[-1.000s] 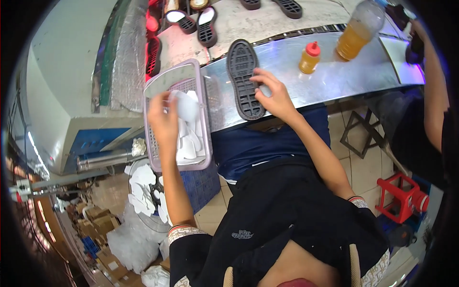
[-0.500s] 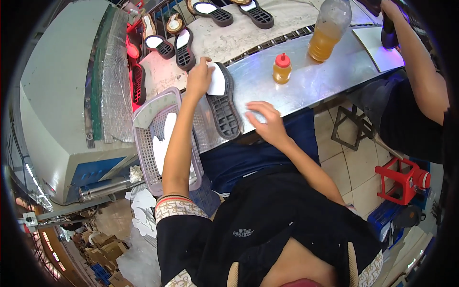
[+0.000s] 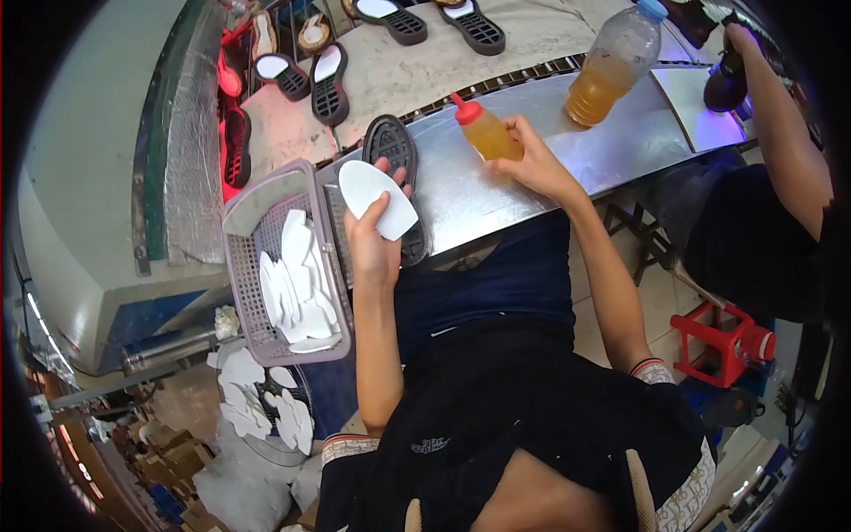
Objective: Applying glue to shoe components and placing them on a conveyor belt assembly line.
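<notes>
My left hand [image 3: 376, 232] grips a white half-oval insert [image 3: 376, 197], thumb on its face, above a black shoe sole [image 3: 394, 146]. That sole lies on the metal bench [image 3: 452, 208], partly covered by the hand and insert. To the right, my right hand [image 3: 534, 164] is closed round a small squeeze bottle [image 3: 488, 136] of amber liquid with a red nozzle cap. The bottle is tilted, nozzle up and leaning left, lifted over the bench.
A lilac basket [image 3: 232, 282] of white inserts stands at the bench's left end. Soles with white inserts [image 3: 329, 89] lie on the conveyor [image 3: 532, 35] beyond. A large bottle [image 3: 612, 66] of amber liquid stands farther right, near a co-worker's arm [image 3: 780, 115]. A red stool [image 3: 722, 346] is on the floor.
My left hand has drawn back from the sole, lifting the white insert off it. My right hand, empty before, has reached forward and picked up the squeeze bottle.
</notes>
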Demonstrator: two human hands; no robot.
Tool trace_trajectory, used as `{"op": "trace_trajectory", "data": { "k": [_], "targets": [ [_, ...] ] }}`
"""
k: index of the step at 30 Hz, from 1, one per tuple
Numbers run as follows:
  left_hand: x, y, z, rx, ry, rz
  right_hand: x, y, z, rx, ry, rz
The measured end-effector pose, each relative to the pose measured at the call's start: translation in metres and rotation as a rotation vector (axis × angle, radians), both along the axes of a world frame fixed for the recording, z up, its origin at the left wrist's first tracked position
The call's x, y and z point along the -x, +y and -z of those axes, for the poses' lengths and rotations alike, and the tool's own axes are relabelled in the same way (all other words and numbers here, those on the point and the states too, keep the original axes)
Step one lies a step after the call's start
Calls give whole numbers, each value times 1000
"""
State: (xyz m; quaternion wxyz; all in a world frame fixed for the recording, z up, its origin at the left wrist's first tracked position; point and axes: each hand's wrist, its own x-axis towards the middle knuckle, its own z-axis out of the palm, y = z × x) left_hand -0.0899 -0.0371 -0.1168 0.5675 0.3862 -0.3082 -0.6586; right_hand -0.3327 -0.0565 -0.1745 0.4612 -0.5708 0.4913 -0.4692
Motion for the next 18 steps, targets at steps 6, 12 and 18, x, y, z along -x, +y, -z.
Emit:
{"op": "trace_trajectory", "data": {
  "k": [6, 12, 18],
  "targets": [
    [1, -3, -9, 35, -12, -6, 2, 1, -67, -25, -252, -218],
    [0, 0, -22, -97, 233, 18, -13, -11, -153, 386, 333, -532],
    [0, 10, -38, -213, 368, 75, -38, -20, -185, 618, 543, -811]
  ]
}}
